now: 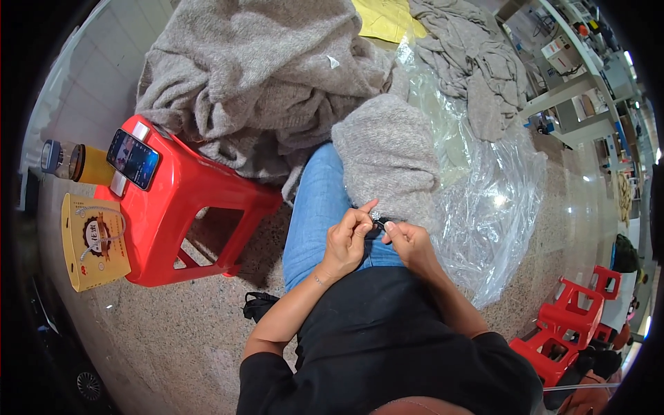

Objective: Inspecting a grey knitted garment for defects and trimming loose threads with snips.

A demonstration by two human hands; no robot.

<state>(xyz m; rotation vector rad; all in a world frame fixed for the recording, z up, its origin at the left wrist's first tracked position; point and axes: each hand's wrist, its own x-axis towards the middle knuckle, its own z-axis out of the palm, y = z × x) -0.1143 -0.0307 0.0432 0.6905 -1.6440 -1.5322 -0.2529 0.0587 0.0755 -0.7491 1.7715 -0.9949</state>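
Both my hands meet over my lap at the near edge of a grey knitted garment piece (391, 155), which lies across my right thigh. My left hand (344, 242) is closed in a pinch, with one finger pointing outward over the knit. Whatever sits in that pinch is too small to make out. My right hand (413, 246) grips a small black object (380, 223) between thumb and fingers, its tip close to the left fingertips. The exact kind of that object does not show.
A large heap of grey knitwear (256, 76) rises ahead, beside a red stool (162, 207) carrying a phone (133, 159). A yellow paper bag (97, 238) and a jar (62, 159) are at left. Clear plastic sheeting (484, 214) spreads right; more red stools (570, 311) stand beyond.
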